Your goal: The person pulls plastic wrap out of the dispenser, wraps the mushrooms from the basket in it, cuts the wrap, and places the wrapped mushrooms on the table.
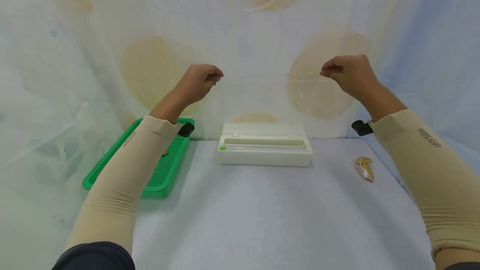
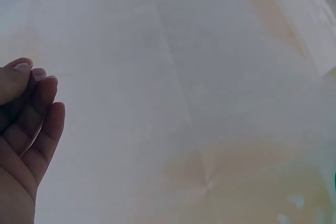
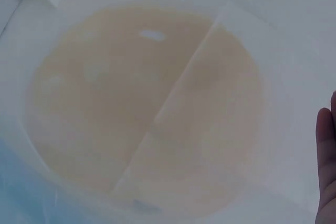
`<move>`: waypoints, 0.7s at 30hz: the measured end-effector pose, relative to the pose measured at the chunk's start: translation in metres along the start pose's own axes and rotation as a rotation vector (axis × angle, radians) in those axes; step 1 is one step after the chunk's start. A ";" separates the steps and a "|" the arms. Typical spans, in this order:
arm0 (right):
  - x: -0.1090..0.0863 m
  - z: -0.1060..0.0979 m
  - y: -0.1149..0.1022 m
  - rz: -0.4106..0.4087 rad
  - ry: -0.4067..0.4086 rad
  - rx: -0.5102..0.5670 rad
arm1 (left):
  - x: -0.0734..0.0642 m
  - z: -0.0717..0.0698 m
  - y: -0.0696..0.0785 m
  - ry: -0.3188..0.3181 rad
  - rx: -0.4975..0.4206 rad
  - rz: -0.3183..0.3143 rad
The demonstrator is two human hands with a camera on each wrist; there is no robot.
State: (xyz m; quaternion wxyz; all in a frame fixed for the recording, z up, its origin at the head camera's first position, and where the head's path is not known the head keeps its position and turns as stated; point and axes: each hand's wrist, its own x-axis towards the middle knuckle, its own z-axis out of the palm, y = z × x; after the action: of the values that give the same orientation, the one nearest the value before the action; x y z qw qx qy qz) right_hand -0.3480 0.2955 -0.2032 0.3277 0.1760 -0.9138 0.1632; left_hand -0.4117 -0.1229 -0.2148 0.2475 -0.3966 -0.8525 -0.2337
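Observation:
Both hands are raised in front of the curtain, level with each other and well apart. My left hand [image 1: 200, 80] pinches thumb against fingertips, also plain in the left wrist view. My right hand [image 1: 350, 74] pinches the same way; only a finger edge shows in the right wrist view. Between them spans a barely visible sheet of clear cling film [image 1: 308, 74], its upper edge showing as faint glints. Below stands a white cling film dispenser [image 1: 262, 158] with its lid raised, a clear bar and a small green piece along its front.
A green perforated basket [image 1: 161, 193] stands at the left, partly behind my left sleeve, with a small yellow item [image 1: 165, 153] in it. A yellow item in clear film [image 1: 364, 168] lies near the table's right edge. Behind hangs a pale curtain [image 1: 255, 45] with tan circles.

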 end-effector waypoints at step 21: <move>-0.169 0.003 -0.019 -0.166 -0.532 0.436 | -0.131 0.024 0.063 -0.445 -0.151 0.224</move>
State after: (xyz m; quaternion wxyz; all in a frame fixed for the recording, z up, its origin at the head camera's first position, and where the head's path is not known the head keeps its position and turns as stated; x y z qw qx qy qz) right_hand -0.2190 0.3137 -0.3130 0.0450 0.3519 -0.8935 0.2754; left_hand -0.2935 -0.1456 -0.3000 0.0480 -0.5474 -0.8170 -0.1749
